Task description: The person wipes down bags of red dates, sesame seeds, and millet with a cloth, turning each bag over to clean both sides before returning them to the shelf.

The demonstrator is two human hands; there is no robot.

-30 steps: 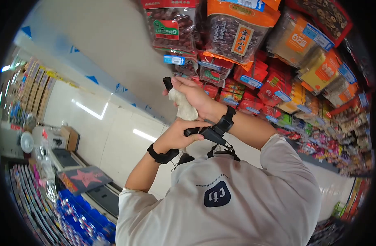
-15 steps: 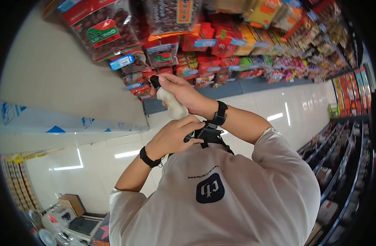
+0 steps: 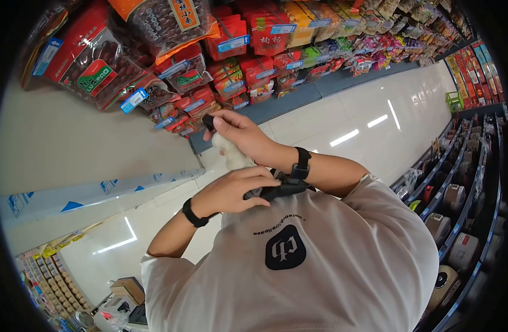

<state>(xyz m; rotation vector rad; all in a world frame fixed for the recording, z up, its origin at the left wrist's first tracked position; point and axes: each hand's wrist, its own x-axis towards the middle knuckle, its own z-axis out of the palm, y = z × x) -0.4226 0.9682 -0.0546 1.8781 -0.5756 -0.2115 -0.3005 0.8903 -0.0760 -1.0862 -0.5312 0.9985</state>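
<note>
My right hand [image 3: 244,137] is closed on a soft-looking white item [image 3: 229,153] with a black end [image 3: 208,122]. The black end sticks out past the thumb, and the fingers hide part of the white item. Just below, my left hand [image 3: 237,190] is bent around the edge of a black pouch-like item [image 3: 284,189] against my chest, its thumb underneath and its fingers on top. The lower end of the white item lies close to the left hand's fingers. Each wrist wears a black band.
Shelves with packaged dried foods [image 3: 99,77] run along the top, over a grey base ledge [image 3: 287,102]. A light panel [image 3: 99,138] stands at the left. Dark shelves with boxed goods [image 3: 463,249] line the right side. A cardboard box [image 3: 128,290] is at the lower left.
The view has turned, so the hanging packages sit further left and more of the right-hand shelves shows. My left hand sits slightly lower. Both hands keep their holds.
</note>
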